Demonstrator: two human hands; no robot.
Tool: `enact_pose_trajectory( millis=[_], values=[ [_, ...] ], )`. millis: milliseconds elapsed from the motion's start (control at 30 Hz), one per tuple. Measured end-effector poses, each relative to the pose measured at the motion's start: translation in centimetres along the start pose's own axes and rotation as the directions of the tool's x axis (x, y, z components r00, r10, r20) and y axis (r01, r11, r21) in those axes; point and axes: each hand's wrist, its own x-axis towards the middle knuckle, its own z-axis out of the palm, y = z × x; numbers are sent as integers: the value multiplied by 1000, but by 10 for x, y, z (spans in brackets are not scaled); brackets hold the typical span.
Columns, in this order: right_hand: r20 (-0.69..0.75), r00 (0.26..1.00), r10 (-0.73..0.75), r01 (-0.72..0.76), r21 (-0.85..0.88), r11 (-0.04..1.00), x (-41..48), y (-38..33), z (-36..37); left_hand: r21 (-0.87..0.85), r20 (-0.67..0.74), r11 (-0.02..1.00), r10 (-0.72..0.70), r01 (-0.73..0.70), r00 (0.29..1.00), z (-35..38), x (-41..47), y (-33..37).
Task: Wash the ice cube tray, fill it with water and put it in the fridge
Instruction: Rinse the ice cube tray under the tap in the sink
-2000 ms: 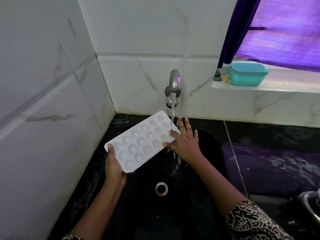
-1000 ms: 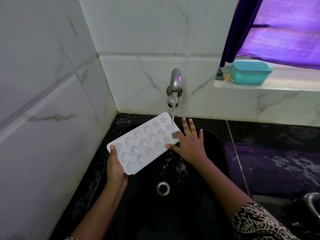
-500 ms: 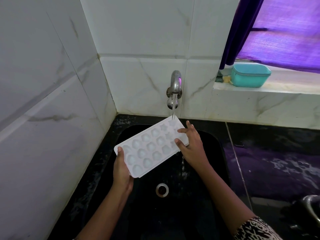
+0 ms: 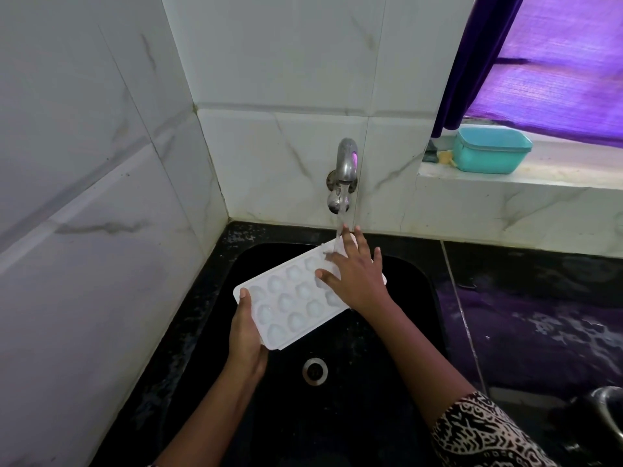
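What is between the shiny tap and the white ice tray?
In the head view, only a thin stream of running water joins the silver metal wall tap to the white plastic ice cube tray, landing by the right hand.

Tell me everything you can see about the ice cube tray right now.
The ice cube tray is a white rectangular mould, plastic by its look, with rows of rounded cavities and a flat rim. It is held tilted over the black sink, its far end raised under the tap, where the running stream lands. The left hand grips its near corner, thumb on the rim. The right hand lies flat across its far end, in the water. It looks wet.
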Motion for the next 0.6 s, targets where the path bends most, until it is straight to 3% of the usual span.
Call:
enact_pose_trajectory(
  millis=[600],
  values=[
    [-72, 997, 10, -17, -87, 996, -10, 8, 8, 25, 28, 1000, 6, -7, 1000, -3, 2, -4]
  ],
)
